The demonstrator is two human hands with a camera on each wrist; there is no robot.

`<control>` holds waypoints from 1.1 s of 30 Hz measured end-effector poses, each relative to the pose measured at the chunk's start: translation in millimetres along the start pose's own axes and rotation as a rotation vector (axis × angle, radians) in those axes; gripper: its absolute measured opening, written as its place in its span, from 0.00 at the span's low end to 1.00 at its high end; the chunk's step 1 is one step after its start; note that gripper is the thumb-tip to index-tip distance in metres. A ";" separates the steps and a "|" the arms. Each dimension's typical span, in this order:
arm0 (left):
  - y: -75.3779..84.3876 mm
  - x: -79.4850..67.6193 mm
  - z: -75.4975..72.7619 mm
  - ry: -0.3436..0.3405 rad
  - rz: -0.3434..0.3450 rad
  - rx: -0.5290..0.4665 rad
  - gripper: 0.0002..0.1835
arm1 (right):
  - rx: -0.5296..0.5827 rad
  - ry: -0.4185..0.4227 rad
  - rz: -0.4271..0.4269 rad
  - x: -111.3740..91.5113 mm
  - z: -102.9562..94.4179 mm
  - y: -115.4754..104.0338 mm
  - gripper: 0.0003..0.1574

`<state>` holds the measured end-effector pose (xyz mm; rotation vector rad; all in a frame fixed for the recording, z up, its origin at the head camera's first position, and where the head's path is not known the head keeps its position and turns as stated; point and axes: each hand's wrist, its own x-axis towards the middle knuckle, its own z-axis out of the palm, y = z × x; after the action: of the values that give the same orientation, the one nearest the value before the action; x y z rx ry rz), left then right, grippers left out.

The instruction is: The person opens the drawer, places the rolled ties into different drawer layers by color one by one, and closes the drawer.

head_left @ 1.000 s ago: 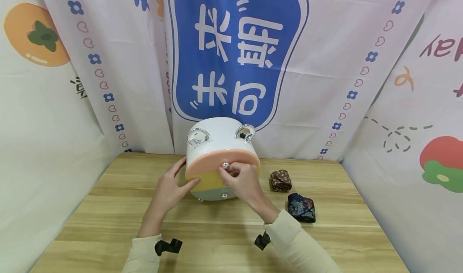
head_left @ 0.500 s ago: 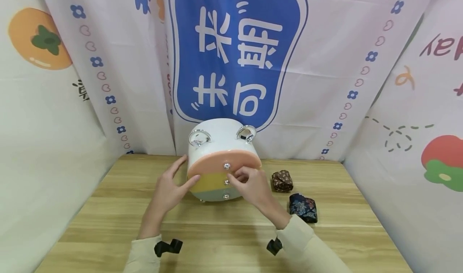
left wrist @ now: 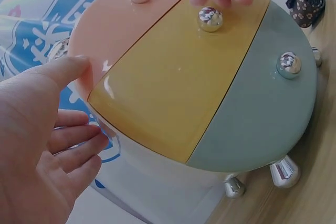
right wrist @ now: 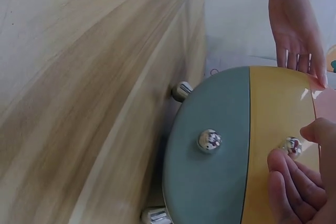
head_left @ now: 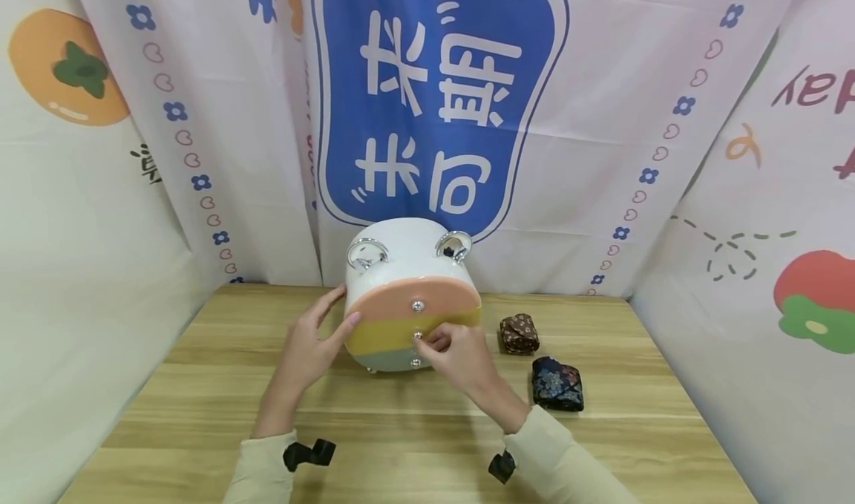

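A small rounded white cabinet [head_left: 404, 248] stands at the back of the table, its front split into pink [head_left: 384, 298], yellow [head_left: 381, 335] and grey-green [head_left: 384, 360] drawer fronts, each with a silver knob. All three fronts look flush. My right hand [head_left: 464, 357] pinches the yellow drawer's knob [right wrist: 292, 147] between thumb and forefinger; its other fingers curl below. At the cabinet's left side, my left hand [head_left: 309, 352] rests its thumb [left wrist: 73, 69] on the pink front's edge. Its other fingers lie loosely extended beside the cabinet, partly hidden from the head view.
To the right on the wooden table [head_left: 414, 444] lie a brown patterned fabric roll [head_left: 519, 334] and a dark blue floral one [head_left: 557, 384]. Two silver rings [head_left: 454, 247] stand on the cabinet's top. A printed curtain [head_left: 568, 192] hangs close behind it.
My right hand has let go of the pink drawer's top knob and moved down to the yellow drawer's knob. My left thumb has shifted up from the yellow front toward the pink one.
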<state>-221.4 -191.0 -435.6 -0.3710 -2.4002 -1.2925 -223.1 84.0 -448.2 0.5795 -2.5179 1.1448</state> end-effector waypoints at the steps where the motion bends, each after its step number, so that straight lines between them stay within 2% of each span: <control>1: 0.1 -0.1 0.4 0.001 0.006 -0.008 0.34 | -0.003 0.003 -0.006 0.2 2.3 0.8 0.14; 7: 0.6 0.4 2.0 0.009 0.034 -0.019 0.33 | -0.027 0.029 -0.020 3.0 13.4 2.6 0.15; 16: 0.0 -0.4 2.5 0.014 0.039 -0.003 0.32 | 0.003 0.044 0.024 3.0 20.8 1.9 0.13; 33: -0.1 1.0 3.2 0.008 0.032 -0.013 0.32 | 0.006 0.083 -0.010 -0.4 19.9 0.5 0.12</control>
<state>-223.0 -188.4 -436.8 -0.4053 -2.3708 -1.2938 -225.3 69.1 -461.2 0.5341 -2.4397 1.1497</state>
